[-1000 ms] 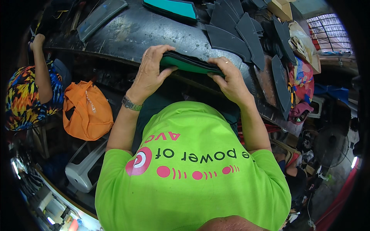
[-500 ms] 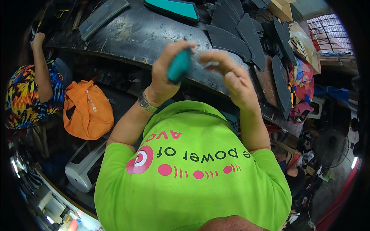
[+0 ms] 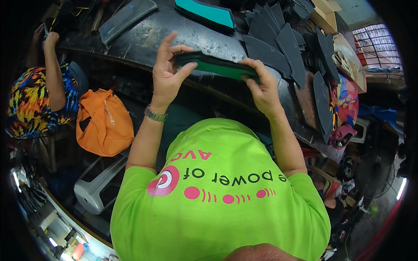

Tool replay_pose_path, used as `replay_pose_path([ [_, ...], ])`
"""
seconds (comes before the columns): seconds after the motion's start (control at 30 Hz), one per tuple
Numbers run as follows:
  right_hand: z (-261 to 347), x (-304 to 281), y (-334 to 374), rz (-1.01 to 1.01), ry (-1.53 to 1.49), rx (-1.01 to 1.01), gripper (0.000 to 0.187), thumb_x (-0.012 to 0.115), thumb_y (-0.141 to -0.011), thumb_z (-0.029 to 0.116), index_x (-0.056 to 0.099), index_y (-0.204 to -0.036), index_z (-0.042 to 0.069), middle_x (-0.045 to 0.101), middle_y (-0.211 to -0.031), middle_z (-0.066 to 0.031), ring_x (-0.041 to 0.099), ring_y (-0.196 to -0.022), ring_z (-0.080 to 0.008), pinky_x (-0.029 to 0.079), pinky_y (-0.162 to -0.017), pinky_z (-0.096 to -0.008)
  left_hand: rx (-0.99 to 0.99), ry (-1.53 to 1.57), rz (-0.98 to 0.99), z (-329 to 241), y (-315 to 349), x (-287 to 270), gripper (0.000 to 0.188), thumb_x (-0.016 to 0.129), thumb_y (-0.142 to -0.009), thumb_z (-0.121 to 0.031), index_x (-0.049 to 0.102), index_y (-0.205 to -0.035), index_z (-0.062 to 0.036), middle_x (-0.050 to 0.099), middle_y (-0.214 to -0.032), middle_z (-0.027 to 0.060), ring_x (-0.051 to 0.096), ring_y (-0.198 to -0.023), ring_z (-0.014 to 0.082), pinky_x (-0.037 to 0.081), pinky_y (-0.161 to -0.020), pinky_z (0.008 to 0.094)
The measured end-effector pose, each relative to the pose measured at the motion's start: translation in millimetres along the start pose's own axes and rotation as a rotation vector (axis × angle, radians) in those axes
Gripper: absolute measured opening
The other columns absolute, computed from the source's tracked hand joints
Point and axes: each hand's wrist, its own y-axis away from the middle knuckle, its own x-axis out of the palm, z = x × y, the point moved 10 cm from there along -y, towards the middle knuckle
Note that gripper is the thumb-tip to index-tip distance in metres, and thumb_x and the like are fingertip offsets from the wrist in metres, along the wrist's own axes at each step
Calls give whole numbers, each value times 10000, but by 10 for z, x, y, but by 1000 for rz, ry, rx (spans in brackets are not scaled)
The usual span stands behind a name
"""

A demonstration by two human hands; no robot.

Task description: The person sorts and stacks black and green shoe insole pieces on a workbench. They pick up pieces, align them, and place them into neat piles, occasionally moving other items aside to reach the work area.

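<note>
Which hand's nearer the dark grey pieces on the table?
Right. The right hand, gripping the black-and-green piece by its right end, is just short of the dark grey pieces; the left hand, at the other end, sits farther left.

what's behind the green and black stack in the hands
Behind the stack is the black table, with a teal-topped pile farther back. Whatever the stack, left hand and right hand cover can't be seen.
</note>
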Motion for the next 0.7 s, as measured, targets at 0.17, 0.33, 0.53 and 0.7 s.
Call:
replay_pose_path([
  [0.17, -28, 56, 79, -10, 111, -16, 547, 552, -843, -90, 469, -1361, 68, 559, -1167, -165, 566, -1112, -307, 412, -1032, -361, 105, -660, 232, 13, 136, 129, 621, 606, -842, 101, 469, -1415, -95, 547, -1232, 161, 539, -1171, 345, 448, -1019, 397],
  [0.33, 8, 62, -9, 2, 166, -48, 573, 543, -860, -73, 415, -1400, 68, 548, -1220, -164, 544, -1182, -304, 386, -1069, -360, 141, -775, 255, -42, 143, 140, 511, 538, -897, 80, 486, -1390, -46, 537, -1254, 184, 519, -1197, 356, 408, -1052, 394],
  [0.53, 54, -187, -636, -167, -21, -83, 464, 615, -869, -11, 523, -1323, 26, 568, -1208, -83, 531, -1156, -178, 387, -1053, -303, 204, -614, 150, -43, -623, -219, 403, 578, -933, -21, 583, -1335, -33, 609, -1185, 128, 591, -1111, 260, 439, -1000, 361],
  [0.7, -276, -208, -1664, -314, 16, 43, 379, 670, -814, 37, 641, -1191, 50, 681, -1069, -134, 632, -985, -253, 491, -909, -346, 109, -777, 76, 413, -1759, -726, 344, 612, -956, -162, 649, -1298, -141, 632, -1206, 126, 625, -1110, 256, 470, -989, 338],
])
